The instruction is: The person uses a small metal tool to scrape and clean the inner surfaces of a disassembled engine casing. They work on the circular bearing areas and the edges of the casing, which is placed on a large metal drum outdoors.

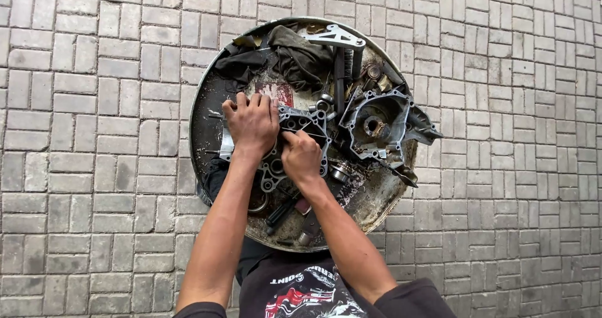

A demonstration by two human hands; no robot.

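Observation:
A grey metal engine case half lies in the middle of a large round dirty metal tray on the paving. My left hand presses down on the case's left side, fingers curled over its edge. My right hand is closed on the case's lower middle; whether it holds a small tool is hidden by the fingers. A second, larger engine case half lies just to the right, apart from both hands.
Dark rags are heaped at the tray's far side next to a silver bracket. Bearings and small parts lie beside the case. Black-handled tools rest at the near rim. Grey brick paving surrounds the tray.

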